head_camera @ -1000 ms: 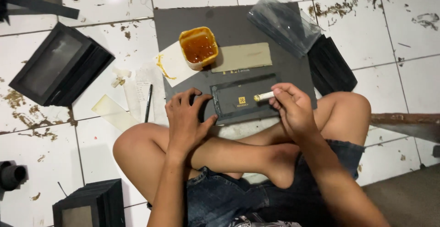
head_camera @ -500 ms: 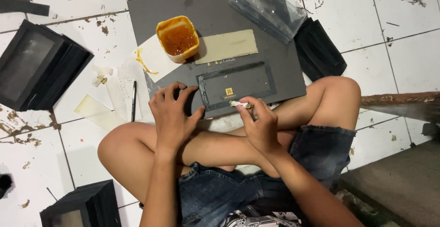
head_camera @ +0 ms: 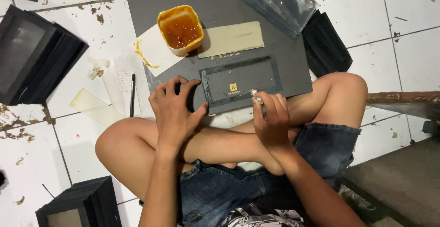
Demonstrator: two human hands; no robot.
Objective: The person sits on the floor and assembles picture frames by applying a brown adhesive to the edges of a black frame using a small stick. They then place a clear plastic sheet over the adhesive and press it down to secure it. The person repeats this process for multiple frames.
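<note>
Right hand (head_camera: 271, 117) has lowered its brush (head_camera: 256, 98); tub (head_camera: 180, 29) holds orange glue.

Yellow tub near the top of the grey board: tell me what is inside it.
The yellow tub holds a glossy amber-orange paste, likely glue, filling most of it. The tub's bottom is covered by the paste. It stands on the grey board, partly over a white sheet.

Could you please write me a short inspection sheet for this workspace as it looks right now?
Surface: grey board on stained white floor tiles.
Job's things: dark window frame piece; small brush; orange glue tub.
Clutter: paper scraps, pen, clear plastic bag, stacks of black frames.
Grippers: left hand flat on the piece's left end; right hand pinching the brush at its lower edge.
Cables: nothing seen.
Surroundings: a step to the right.
</note>
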